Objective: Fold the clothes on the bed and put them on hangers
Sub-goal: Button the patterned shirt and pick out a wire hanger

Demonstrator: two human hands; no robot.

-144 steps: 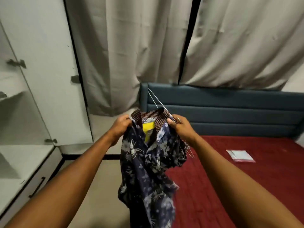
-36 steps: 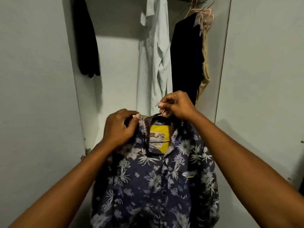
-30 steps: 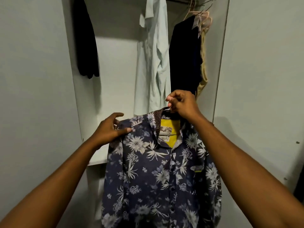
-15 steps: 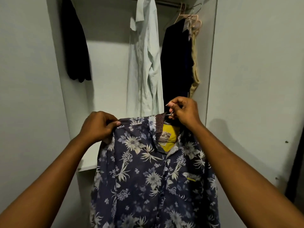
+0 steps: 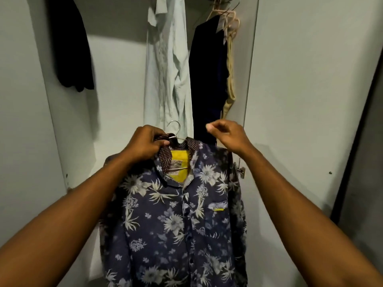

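A navy floral shirt [image 5: 176,214] with a yellow neck label hangs on a thin metal wire hanger [image 5: 174,126] in front of the open wardrobe. My left hand [image 5: 143,146] grips the collar and the hanger's neck just below the hook, holding the shirt up. My right hand [image 5: 228,135] hovers above the shirt's right shoulder. Its fingers are curled, the thumb rests against the forefinger, and it holds nothing. The hanger's arms are hidden inside the shirt.
Inside the wardrobe hang a pale green shirt [image 5: 167,69], a dark garment [image 5: 209,79] and a beige one [image 5: 230,79], with bare hangers [image 5: 226,15] above. A black garment [image 5: 70,48] hangs at the left. The wardrobe door [image 5: 310,100] stands open on the right.
My right hand let go of the hanger's hook and moved right. My left hand shifted from the shirt's left shoulder to the collar and hanger neck.
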